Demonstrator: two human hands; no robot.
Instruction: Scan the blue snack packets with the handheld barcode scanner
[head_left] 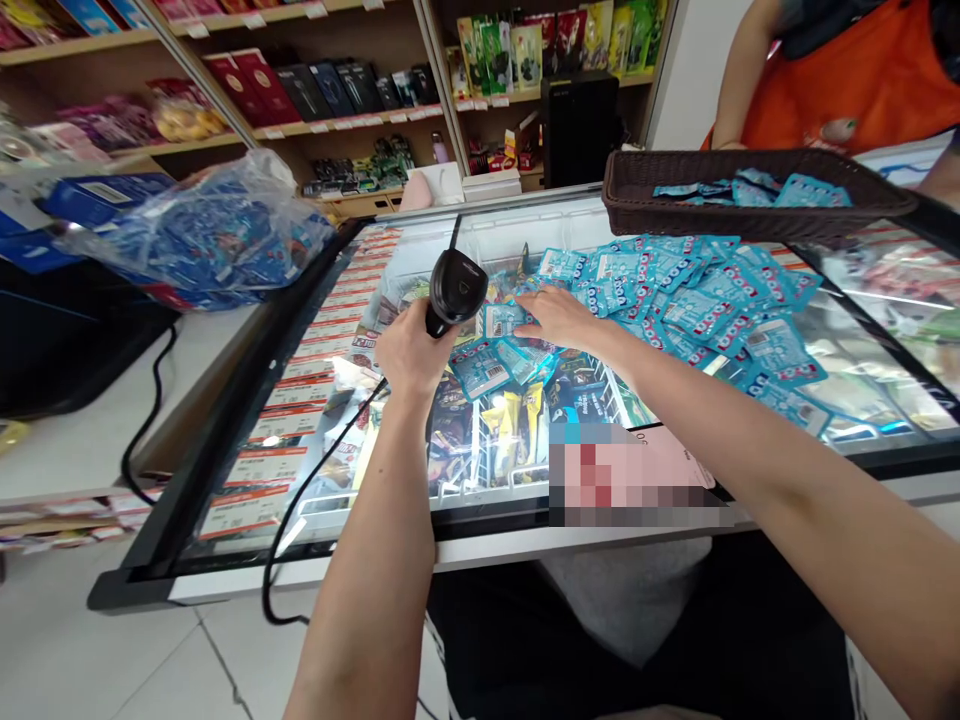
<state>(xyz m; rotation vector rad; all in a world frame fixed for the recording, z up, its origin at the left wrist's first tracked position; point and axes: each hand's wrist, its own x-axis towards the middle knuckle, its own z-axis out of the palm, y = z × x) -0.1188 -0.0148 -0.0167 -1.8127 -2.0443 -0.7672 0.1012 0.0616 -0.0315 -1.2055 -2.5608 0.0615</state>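
Note:
My left hand (413, 352) is wrapped round the handle of a black corded barcode scanner (459, 284), held above the glass top of a chest freezer. My right hand (559, 318) reaches over blue snack packets (504, 320) with its fingers stretched out, the fingertips at the packets' near side. Whether it grips one I cannot see; the fingers look spread. Just below the scanner lie a few blue packets (484, 370), one with its barcode facing up. A large heap of the same blue packets (697, 300) spreads to the right of my right hand.
A brown woven basket (757, 225) with more blue packets stands at the back right, near a person in an orange apron (840, 80). Left is a plastic bag (217, 240) of blue packs. The scanner's black cable (300, 490) loops over the freezer edge. Stocked shelves (330, 120) stand behind.

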